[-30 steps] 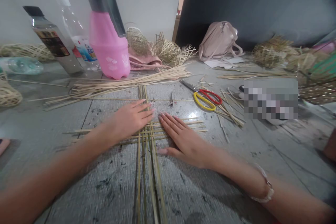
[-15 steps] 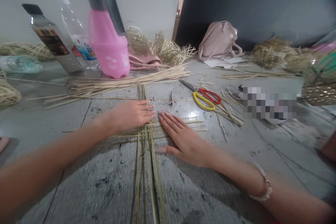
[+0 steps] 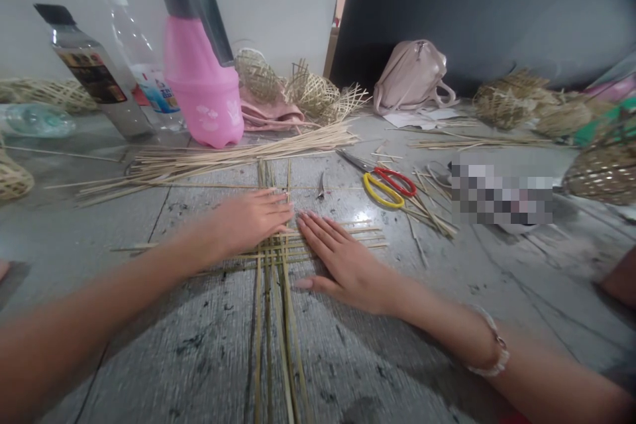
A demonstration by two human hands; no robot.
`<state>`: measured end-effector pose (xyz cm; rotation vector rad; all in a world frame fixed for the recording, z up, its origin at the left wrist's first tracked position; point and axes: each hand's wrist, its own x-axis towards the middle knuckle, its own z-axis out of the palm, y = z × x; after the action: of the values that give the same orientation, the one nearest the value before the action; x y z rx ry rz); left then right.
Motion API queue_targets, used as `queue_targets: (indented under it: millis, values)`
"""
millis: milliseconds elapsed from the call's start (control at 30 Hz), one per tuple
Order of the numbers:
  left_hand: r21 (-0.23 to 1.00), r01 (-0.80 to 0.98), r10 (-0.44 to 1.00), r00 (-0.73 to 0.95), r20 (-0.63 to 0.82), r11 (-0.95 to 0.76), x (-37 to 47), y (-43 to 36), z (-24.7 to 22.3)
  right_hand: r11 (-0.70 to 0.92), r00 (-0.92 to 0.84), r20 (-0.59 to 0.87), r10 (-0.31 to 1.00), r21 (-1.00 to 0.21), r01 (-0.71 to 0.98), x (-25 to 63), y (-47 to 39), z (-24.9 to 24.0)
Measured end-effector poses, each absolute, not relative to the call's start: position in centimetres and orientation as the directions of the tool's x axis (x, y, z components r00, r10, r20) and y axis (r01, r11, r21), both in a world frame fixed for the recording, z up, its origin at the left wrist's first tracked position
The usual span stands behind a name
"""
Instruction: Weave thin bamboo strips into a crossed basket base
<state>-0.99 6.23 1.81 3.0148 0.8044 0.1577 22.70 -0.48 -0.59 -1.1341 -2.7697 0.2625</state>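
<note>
Several thin bamboo strips (image 3: 272, 318) run lengthwise across the floor and cross shorter sideways strips (image 3: 365, 237), forming a small open weave (image 3: 273, 253). My left hand (image 3: 248, 220) lies over the far left part of this weave, its fingers stretched to the right and its fingertips on the lengthwise strips. Just beyond those fingertips, one lengthwise strip (image 3: 289, 175) stands apart from the others. Flat on the right side, my right hand (image 3: 335, 255) rests with fingers extended over the sideways strips and thumb apart. The strips directly under both hands are hidden.
Scissors (image 3: 390, 187) with red and yellow handles lie right of a small dark curved piece (image 3: 321, 185). Behind are a bundle of loose strips (image 3: 238, 154), a pink spray bottle (image 3: 203, 86), plastic bottles (image 3: 94, 73), woven pieces (image 3: 318, 93) and a pink bag (image 3: 412, 79).
One lengthwise strip now shows to the right of the others beyond my left fingertips. My right hand stays nearly in place, and the whole view has shifted slightly.
</note>
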Motion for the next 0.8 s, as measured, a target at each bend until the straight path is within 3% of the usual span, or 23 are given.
queue_targets:
  millis: [467, 800]
  values:
    - [0.194, 0.666, 0.685, 0.727, 0.047, -0.720, -1.1, 1.3, -0.4, 0.690, -0.697, 0.063, 0.714, -0.234, 0.685, 22.5, -0.5, -0.6]
    - [0.217, 0.722, 0.739, 0.674, -0.004, -0.657, -0.1, 1.3, -0.1, 0.667, -0.681, 0.018, 0.732, -0.218, 0.712, 22.4, -0.6, -0.2]
